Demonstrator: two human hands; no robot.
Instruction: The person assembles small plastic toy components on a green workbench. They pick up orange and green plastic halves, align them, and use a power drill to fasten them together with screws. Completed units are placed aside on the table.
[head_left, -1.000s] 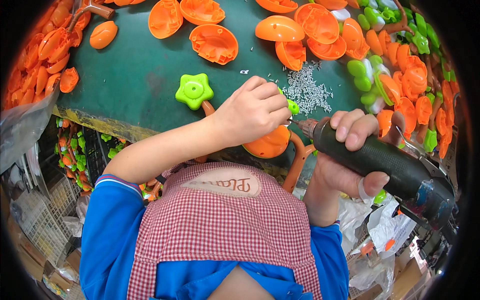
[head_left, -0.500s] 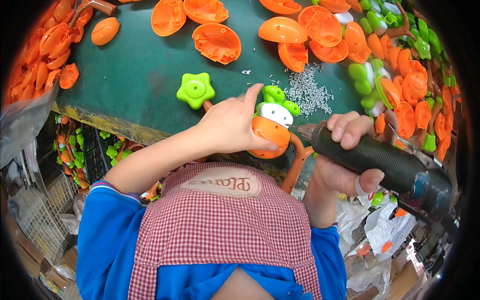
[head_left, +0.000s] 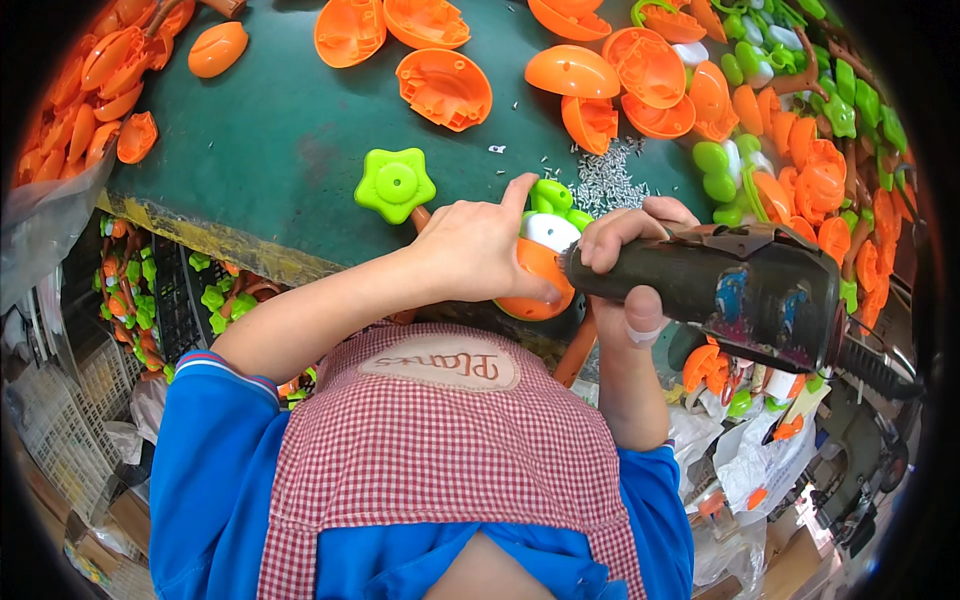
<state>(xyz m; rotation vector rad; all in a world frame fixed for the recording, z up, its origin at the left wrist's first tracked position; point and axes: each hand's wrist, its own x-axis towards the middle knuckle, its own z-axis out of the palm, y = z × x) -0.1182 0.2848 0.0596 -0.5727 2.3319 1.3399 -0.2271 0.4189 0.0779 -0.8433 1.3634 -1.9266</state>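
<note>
My left hand is closed round a plastic toy with an orange lower half, a white middle with holes and green lobes on top. A lime-green star-shaped piece on a brown stem lies beside that hand, the stem running beneath it. In my right hand is a black electric screwdriver, lying almost level. Its nose is up against the toy's right side; the bit itself is hidden. A brown curved plastic tube shows below the toy, partly behind my right forearm.
Loose small screws lie heaped behind the toy on the green tabletop. Orange half shells are scattered at the back. Mixed green, white and orange parts pile up at right, more orange shells at left. The table's worn yellow edge runs nearby.
My right hand has brought the screwdriver leftward, closer against the toy, and swung its rear end upward in view. The left hand keeps its hold, almost unmoved.
</note>
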